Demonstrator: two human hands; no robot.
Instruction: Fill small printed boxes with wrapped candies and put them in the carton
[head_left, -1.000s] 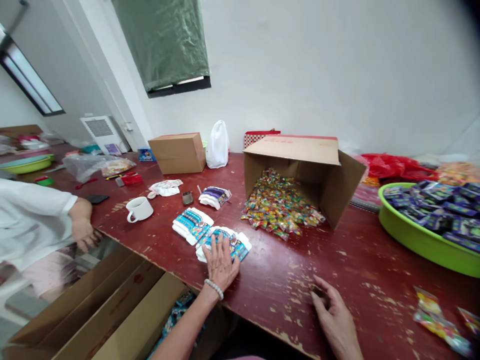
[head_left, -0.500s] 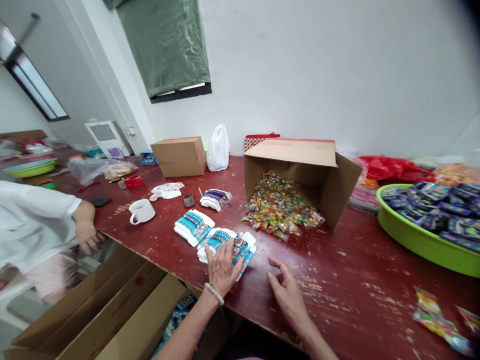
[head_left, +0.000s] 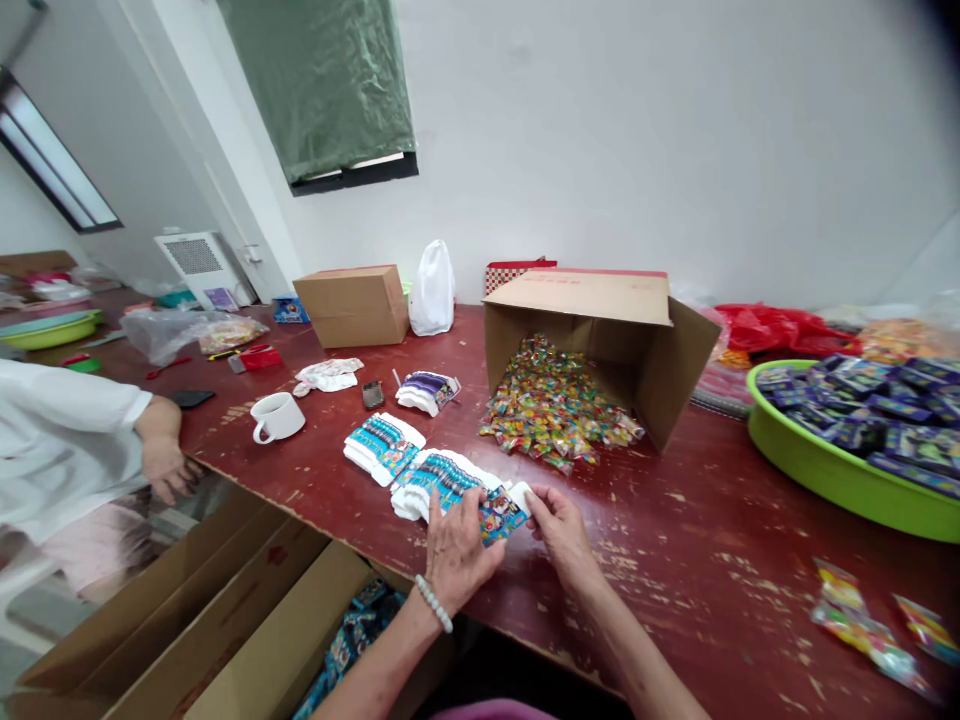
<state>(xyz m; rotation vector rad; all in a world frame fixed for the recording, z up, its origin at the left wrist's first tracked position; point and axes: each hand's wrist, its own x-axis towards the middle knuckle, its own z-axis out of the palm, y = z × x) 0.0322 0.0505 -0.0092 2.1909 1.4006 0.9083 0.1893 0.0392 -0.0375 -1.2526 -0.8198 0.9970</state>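
Note:
My left hand (head_left: 459, 548), with a beaded bracelet at the wrist, lies with spread fingers on a flat blue printed carton (head_left: 502, 514). My right hand (head_left: 564, 532) pinches the white end flap of this carton between thumb and fingers. Under and left of it fans a stack of folded blue cartons (head_left: 442, 472) with white flaps. A second blue carton stack (head_left: 382, 446) lies just beyond, farther left. Behind them is a small purple carton stack (head_left: 426, 392). A cardboard box (head_left: 581, 295) on its side spills small wrapped candies (head_left: 551, 415) onto the table.
A green basin (head_left: 795, 475) of purple packets stands right. Loose candy bags (head_left: 862, 625) lie near the right front. A white mug (head_left: 277, 416) stands left. Another person's hand (head_left: 169, 465) rests by the table edge. Below it are open cardboard boxes (head_left: 262, 610).
My right hand has moved up and left and now grips the carton's flap. My left hand has shifted slightly right on the carton, which has turned. The view has shifted slightly.

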